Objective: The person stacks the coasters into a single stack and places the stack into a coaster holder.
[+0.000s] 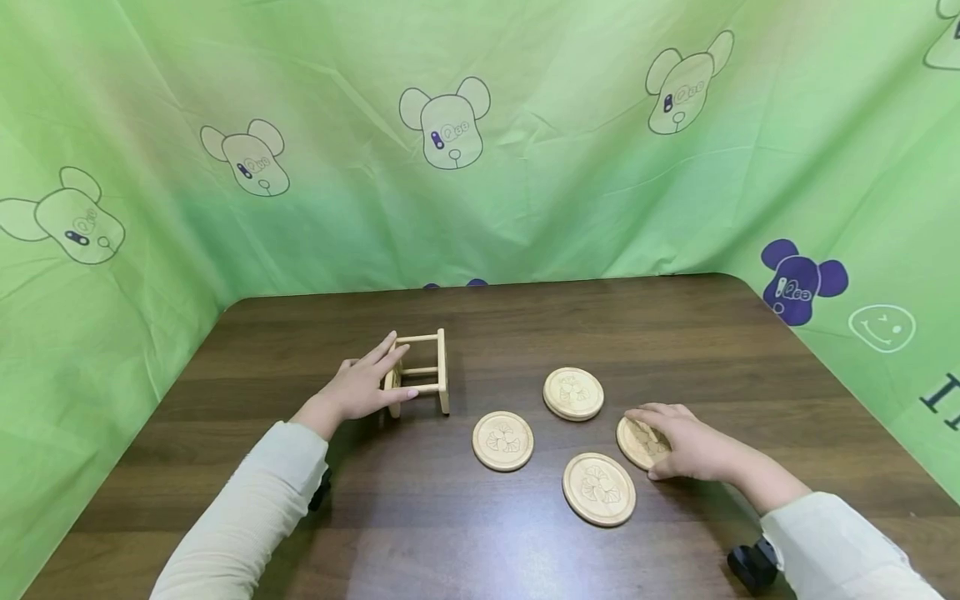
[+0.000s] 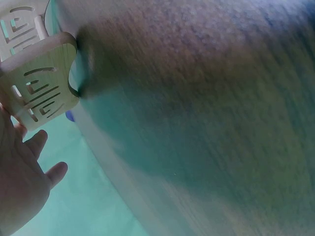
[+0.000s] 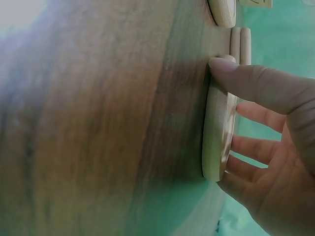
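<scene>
At the left of the head view, my left hand [image 1: 358,388] grips the near side panel of a small wooden coaster rack [image 1: 443,371], thumb by the front rod and fingers over the panel's top. Cut-out slots show in the rack's panel [image 2: 42,86] in the left wrist view; two fingers there stand off it. On the right, my right hand [image 1: 693,442] holds a round wooden coaster [image 1: 637,444] by its rim. Thumb and fingers span that coaster [image 3: 216,130] in the right wrist view, where it lies flat on the table.
A stack of two coasters [image 1: 573,393] lies left of and beyond my right hand. Single coasters with engraved leaves lie nearer, one at centre [image 1: 503,442] and another coaster [image 1: 598,490] toward me. Green printed cloth [image 1: 337,208] hangs behind the brown table [image 1: 420,533].
</scene>
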